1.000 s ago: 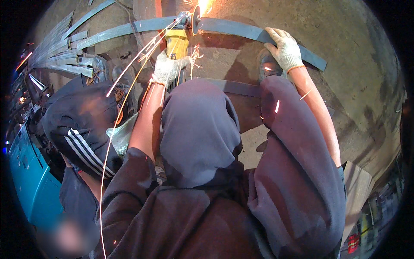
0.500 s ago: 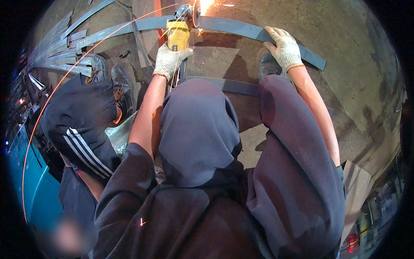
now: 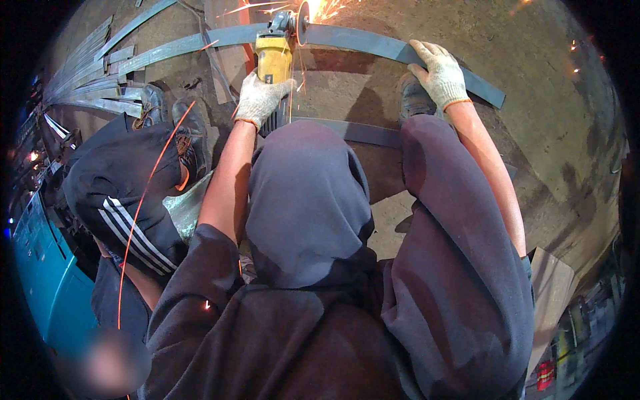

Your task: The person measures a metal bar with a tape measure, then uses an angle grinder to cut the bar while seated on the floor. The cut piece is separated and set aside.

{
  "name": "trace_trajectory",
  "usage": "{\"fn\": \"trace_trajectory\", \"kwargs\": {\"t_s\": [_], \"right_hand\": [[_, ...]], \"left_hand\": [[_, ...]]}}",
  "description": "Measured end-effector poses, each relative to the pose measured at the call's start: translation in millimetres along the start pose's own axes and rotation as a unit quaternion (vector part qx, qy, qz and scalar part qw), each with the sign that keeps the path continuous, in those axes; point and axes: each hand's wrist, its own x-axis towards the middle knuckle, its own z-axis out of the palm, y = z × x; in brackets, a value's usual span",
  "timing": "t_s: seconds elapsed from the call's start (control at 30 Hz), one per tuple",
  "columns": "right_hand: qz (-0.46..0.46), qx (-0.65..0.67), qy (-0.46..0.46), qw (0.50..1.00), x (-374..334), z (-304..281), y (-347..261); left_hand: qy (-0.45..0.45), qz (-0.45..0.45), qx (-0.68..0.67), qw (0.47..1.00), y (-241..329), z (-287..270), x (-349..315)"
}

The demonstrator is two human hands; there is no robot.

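Head view: we see the left hand (image 3: 261,100), in an off-white knitted glove with an orange cuff edge, wrapped around the body of a yellow-and-black angle grinder (image 3: 273,60). At the grinder's far end, its thin round dark disc (image 3: 304,23) stands on edge against a long, flat, grey metal strip (image 3: 360,43), where bright orange sparks (image 3: 325,9) burst away from us. The strip runs crosswise through the upper part of the view, and the tool hides its middle, so we cannot tell whether it is one length or two. The right hand (image 3: 440,75), gloved alike, lies over the strip near its right end, fingers stretched together and thumb apart; we cannot tell whether they grip its underside. Just below that hand we find a dark shoe (image 3: 415,99), and between the two arms a dark grey fabric hood (image 3: 310,200). A second flat grey strip (image 3: 370,135) lies nearer us, partly behind the hood. To the left, more grey metal strips (image 3: 83,83) fan out on the brown floor (image 3: 533,133), above a co-worker's black trousers (image 3: 107,170) with white stripes.
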Motion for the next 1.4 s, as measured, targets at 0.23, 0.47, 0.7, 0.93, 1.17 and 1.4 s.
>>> {"fn": "trace_trajectory", "kwargs": {"t_s": [0.23, 0.47, 0.7, 0.93, 1.17, 1.4], "right_hand": [[0.002, 0.007, 0.000, 1.000, 0.5, -2.8, -2.2], [0.003, 0.007, 0.001, 1.000, -0.8, 0.1, -0.5], [-0.006, 0.007, 0.008, 1.000, -1.1, 0.5, 0.7], [-0.008, 0.012, 0.006, 1.000, 0.1, -0.5, -0.3], [-0.003, 0.009, 0.007, 1.000, -2.3, 0.1, 1.5], [0.003, 0.010, -0.008, 1.000, -1.1, -0.4, -0.6]], "left_hand": [[-0.009, 0.016, -0.050, 0.999, -13.2, 1.5, 0.7], [-0.029, 0.030, -0.017, 0.999, -22.9, 0.9, 0.9], [-0.013, -0.024, -0.037, 0.999, -0.9, -0.4, -12.6], [-0.016, -0.003, -0.086, 0.996, -14.8, 2.3, -0.6], [-0.020, -0.015, -0.014, 1.000, 10.2, -0.2, -3.1], [-0.005, -0.012, -0.075, 0.997, -4.3, 5.2, 4.8]]}}
